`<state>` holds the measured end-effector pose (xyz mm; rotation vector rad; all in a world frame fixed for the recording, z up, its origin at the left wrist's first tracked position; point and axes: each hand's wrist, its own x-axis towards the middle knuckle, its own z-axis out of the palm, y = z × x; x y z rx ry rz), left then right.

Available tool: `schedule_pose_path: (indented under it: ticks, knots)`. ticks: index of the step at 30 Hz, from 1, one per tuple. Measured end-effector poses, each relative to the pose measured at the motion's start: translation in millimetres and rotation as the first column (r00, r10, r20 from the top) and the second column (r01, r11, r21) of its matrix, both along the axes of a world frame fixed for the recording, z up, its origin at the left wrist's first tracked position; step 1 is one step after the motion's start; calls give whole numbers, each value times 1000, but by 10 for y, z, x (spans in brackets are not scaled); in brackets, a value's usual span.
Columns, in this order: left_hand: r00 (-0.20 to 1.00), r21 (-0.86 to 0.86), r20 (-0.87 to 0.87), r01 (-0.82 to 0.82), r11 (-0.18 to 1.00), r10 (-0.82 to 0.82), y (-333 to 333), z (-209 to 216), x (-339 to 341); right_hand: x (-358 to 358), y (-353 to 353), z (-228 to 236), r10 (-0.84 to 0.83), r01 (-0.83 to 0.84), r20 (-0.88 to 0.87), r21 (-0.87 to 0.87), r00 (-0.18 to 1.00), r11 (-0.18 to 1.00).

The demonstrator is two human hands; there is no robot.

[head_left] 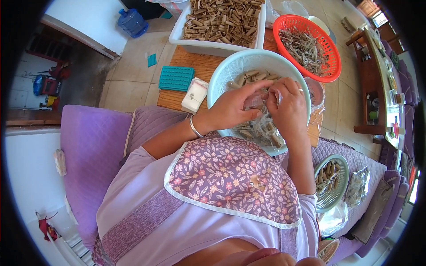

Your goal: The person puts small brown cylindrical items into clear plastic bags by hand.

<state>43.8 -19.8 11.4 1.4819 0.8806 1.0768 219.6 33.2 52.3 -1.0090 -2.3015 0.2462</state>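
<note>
Over a pale blue-green plastic basin (218,95), my two hands meet with fingers bent and close together. My left hand (237,101), a silver bangle on its wrist, holds a crumpled bit of clear plastic film (255,101). The fingers of my right hand (288,99), one wearing a ring, pinch at the same film from the other side. Exactly what lies between the fingertips is partly hidden. Inside the basin are small brown tube-shaped pieces (250,77), with more of them among clear plastic wrapping (266,131) below my hands.
A white bin (213,46) heaped with brown pieces stands beyond the basin. To its right is a red-orange colander (335,66) of tangled scraps. A teal ridged tray (176,78) and white packet (194,95) lie on the wooden table's left. Another basket (344,181) sits on the purple sofa, right.
</note>
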Motion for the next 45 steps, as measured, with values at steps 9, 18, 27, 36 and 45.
schedule_pose_path:
  ticks: [9,18,27,36,45]
  knots:
    - [944,-190,324,7,982,56,-109,-194,94,373,66,-104,-305,-58,-631,-487,713,872]
    - [934,-284,322,-59,957,153,-93,-240,153,332,-280,-431,-429,-367,-652,-730,625,576]
    - [971,-257,40,-220,941,237,-89,-85,71,258,-277,-549,-376,-404,-678,-702,632,586]
    - [976,-232,50,-196,953,213,-34,-62,14,231,-305,-497,-375,-445,-690,-702,620,556]
    - [940,124,-162,-282,951,300,-43,2,-37,213,-311,-517,-415,-507,-726,-684,549,524]
